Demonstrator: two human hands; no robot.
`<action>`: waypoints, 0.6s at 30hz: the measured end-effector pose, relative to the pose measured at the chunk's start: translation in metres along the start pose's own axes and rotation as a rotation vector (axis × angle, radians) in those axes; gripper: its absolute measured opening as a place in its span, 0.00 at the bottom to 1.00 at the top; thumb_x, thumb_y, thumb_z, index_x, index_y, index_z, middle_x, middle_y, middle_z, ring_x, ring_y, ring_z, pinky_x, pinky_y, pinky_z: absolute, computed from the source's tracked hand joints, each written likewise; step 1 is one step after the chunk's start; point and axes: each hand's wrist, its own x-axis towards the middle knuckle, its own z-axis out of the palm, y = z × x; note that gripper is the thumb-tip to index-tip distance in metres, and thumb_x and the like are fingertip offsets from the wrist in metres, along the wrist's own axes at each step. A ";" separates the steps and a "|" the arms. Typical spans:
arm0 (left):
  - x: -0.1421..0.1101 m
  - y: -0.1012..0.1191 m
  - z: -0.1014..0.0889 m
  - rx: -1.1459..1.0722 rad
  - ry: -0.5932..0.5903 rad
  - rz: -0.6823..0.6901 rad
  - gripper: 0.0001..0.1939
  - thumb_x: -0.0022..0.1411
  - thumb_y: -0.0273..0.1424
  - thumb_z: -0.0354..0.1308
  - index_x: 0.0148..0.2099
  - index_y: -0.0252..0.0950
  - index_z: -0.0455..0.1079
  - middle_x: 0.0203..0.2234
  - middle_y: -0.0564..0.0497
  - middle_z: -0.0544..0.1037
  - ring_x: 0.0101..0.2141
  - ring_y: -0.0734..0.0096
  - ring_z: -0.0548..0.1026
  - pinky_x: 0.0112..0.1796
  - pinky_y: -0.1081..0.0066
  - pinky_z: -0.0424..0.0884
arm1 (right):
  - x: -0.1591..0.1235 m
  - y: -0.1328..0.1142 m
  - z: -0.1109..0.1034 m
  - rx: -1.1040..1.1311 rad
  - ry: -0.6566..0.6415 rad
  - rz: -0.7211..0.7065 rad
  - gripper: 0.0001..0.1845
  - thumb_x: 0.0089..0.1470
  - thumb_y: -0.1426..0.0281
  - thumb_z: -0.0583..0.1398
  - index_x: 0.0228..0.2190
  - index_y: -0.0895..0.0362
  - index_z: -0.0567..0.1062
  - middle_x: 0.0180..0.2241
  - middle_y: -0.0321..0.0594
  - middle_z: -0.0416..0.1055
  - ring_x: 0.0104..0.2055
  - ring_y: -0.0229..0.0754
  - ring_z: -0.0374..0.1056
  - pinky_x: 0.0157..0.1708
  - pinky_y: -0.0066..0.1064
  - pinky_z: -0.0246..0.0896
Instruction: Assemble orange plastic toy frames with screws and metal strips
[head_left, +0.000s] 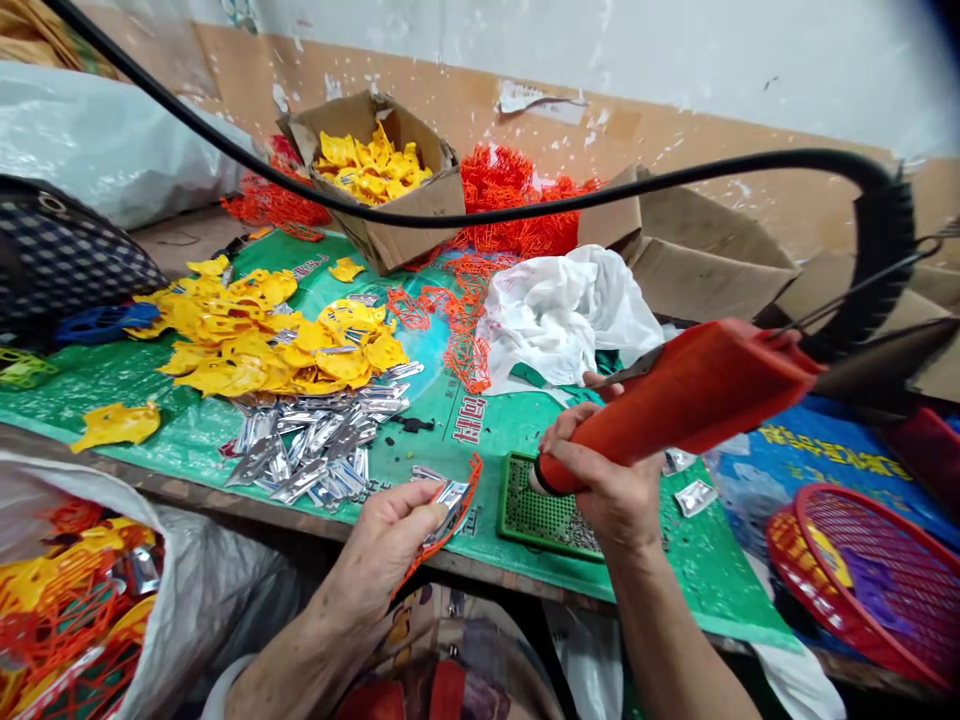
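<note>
My left hand (375, 550) pinches a silver plastic part (454, 498) together with an orange plastic lattice piece (474, 482), over the table's front edge. My right hand (616, 495) is wrapped round a red electric screwdriver (675, 395), tilted with its nose down to the left. The nose points into a green tray (517, 543) that holds many small dark screws (579, 530); whether the bit touches them I cannot tell. To the left lie a heap of silver parts (315, 440) and, behind it, a pile of yellow plastic pieces (255, 340).
A black cable (495, 214) arches across the view. Behind stand a cardboard box (420, 212) of yellow pieces, orange lattices (499, 185) and a white bag (555, 310). At right is a red basket (877, 530); lower left, an open white sack (187, 590) of parts.
</note>
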 end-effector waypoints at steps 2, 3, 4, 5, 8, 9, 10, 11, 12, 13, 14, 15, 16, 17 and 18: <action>0.000 0.000 0.002 0.001 -0.002 -0.002 0.09 0.49 0.33 0.65 0.32 0.34 0.80 0.25 0.53 0.77 0.27 0.74 0.67 0.29 0.76 0.60 | -0.001 0.001 -0.001 0.012 -0.018 0.012 0.10 0.39 0.73 0.68 0.27 0.55 0.74 0.26 0.32 0.70 0.27 0.39 0.68 0.30 0.37 0.66; 0.001 0.000 0.002 0.004 -0.004 -0.003 0.09 0.49 0.33 0.65 0.32 0.34 0.80 0.26 0.53 0.77 0.28 0.73 0.68 0.30 0.75 0.61 | -0.002 0.002 -0.001 0.013 -0.024 0.015 0.10 0.39 0.73 0.68 0.27 0.54 0.74 0.25 0.32 0.70 0.27 0.39 0.68 0.30 0.37 0.66; 0.001 0.001 0.002 0.011 -0.006 -0.006 0.09 0.49 0.33 0.65 0.33 0.34 0.80 0.26 0.52 0.77 0.28 0.73 0.68 0.31 0.75 0.61 | -0.003 0.003 -0.002 0.012 -0.028 0.015 0.09 0.40 0.73 0.68 0.27 0.54 0.74 0.25 0.32 0.70 0.27 0.39 0.68 0.30 0.37 0.66; 0.002 0.001 0.003 0.020 -0.004 -0.009 0.10 0.49 0.33 0.64 0.33 0.34 0.81 0.26 0.52 0.77 0.29 0.73 0.68 0.31 0.74 0.61 | -0.004 0.004 -0.003 0.007 -0.033 0.016 0.09 0.40 0.73 0.67 0.27 0.54 0.74 0.26 0.32 0.70 0.27 0.39 0.68 0.31 0.37 0.66; 0.004 0.001 0.003 0.044 0.012 -0.010 0.10 0.49 0.34 0.64 0.34 0.34 0.81 0.26 0.53 0.77 0.29 0.73 0.67 0.31 0.74 0.60 | -0.006 0.007 -0.004 -0.008 -0.053 0.012 0.07 0.41 0.73 0.67 0.27 0.54 0.75 0.26 0.32 0.69 0.27 0.39 0.68 0.32 0.37 0.66; 0.005 0.001 0.003 0.048 0.011 -0.006 0.10 0.49 0.33 0.64 0.33 0.34 0.81 0.26 0.53 0.77 0.29 0.73 0.67 0.32 0.74 0.60 | -0.006 0.007 -0.004 -0.011 -0.059 0.009 0.07 0.41 0.73 0.67 0.27 0.54 0.75 0.26 0.32 0.69 0.28 0.39 0.68 0.32 0.37 0.66; 0.005 0.001 0.004 0.052 0.009 -0.003 0.10 0.49 0.33 0.64 0.34 0.34 0.81 0.26 0.53 0.77 0.29 0.73 0.67 0.32 0.74 0.60 | -0.006 0.007 -0.004 -0.015 -0.061 0.007 0.07 0.41 0.73 0.66 0.27 0.54 0.75 0.26 0.32 0.69 0.28 0.39 0.68 0.32 0.38 0.66; 0.006 0.000 0.004 0.055 0.005 -0.001 0.10 0.49 0.33 0.64 0.34 0.34 0.81 0.26 0.52 0.77 0.29 0.73 0.67 0.32 0.74 0.60 | -0.005 0.007 -0.004 -0.019 -0.061 0.006 0.07 0.41 0.73 0.66 0.27 0.54 0.74 0.26 0.32 0.69 0.28 0.39 0.68 0.32 0.38 0.67; 0.006 0.000 0.004 0.056 0.001 -0.001 0.10 0.49 0.33 0.64 0.34 0.34 0.81 0.26 0.52 0.77 0.29 0.73 0.67 0.32 0.74 0.60 | -0.005 0.007 -0.003 -0.024 -0.058 0.006 0.08 0.41 0.73 0.66 0.27 0.54 0.74 0.26 0.32 0.69 0.27 0.39 0.68 0.32 0.38 0.67; 0.006 0.000 0.004 0.057 0.000 -0.003 0.10 0.49 0.33 0.64 0.34 0.34 0.81 0.26 0.52 0.77 0.29 0.73 0.67 0.32 0.73 0.60 | -0.004 0.006 -0.003 -0.030 -0.054 0.007 0.08 0.40 0.73 0.66 0.27 0.54 0.74 0.25 0.32 0.69 0.27 0.39 0.68 0.32 0.38 0.67; 0.006 0.000 0.004 0.056 0.000 -0.007 0.11 0.49 0.33 0.64 0.34 0.34 0.81 0.26 0.52 0.78 0.28 0.73 0.67 0.32 0.73 0.60 | -0.004 0.005 -0.003 -0.035 -0.051 0.008 0.09 0.40 0.73 0.67 0.27 0.54 0.74 0.25 0.32 0.69 0.27 0.39 0.68 0.32 0.38 0.67; 0.005 0.000 0.004 0.056 0.002 -0.013 0.11 0.48 0.34 0.64 0.33 0.34 0.81 0.25 0.52 0.77 0.28 0.73 0.67 0.31 0.73 0.60 | -0.004 0.005 -0.003 -0.039 -0.050 0.008 0.09 0.40 0.73 0.67 0.28 0.54 0.74 0.25 0.32 0.69 0.27 0.39 0.68 0.32 0.38 0.67; 0.005 0.000 0.005 0.057 0.003 -0.018 0.11 0.48 0.34 0.64 0.33 0.34 0.81 0.25 0.53 0.77 0.28 0.73 0.67 0.31 0.73 0.60 | -0.004 0.004 -0.003 -0.041 -0.050 0.010 0.09 0.39 0.73 0.67 0.28 0.54 0.74 0.25 0.32 0.69 0.27 0.39 0.68 0.32 0.38 0.67; 0.005 0.000 0.005 0.060 0.005 -0.022 0.11 0.48 0.34 0.64 0.33 0.34 0.80 0.25 0.53 0.77 0.27 0.73 0.67 0.31 0.73 0.60 | -0.005 0.004 -0.003 -0.043 -0.050 0.013 0.10 0.39 0.73 0.67 0.27 0.54 0.73 0.25 0.32 0.70 0.27 0.40 0.68 0.32 0.38 0.67; 0.005 0.000 0.005 0.065 0.005 -0.024 0.10 0.48 0.34 0.64 0.32 0.34 0.80 0.24 0.53 0.77 0.27 0.73 0.68 0.31 0.73 0.60 | -0.005 0.004 -0.002 -0.044 -0.050 0.016 0.10 0.39 0.73 0.67 0.28 0.54 0.73 0.25 0.32 0.70 0.27 0.40 0.68 0.32 0.38 0.68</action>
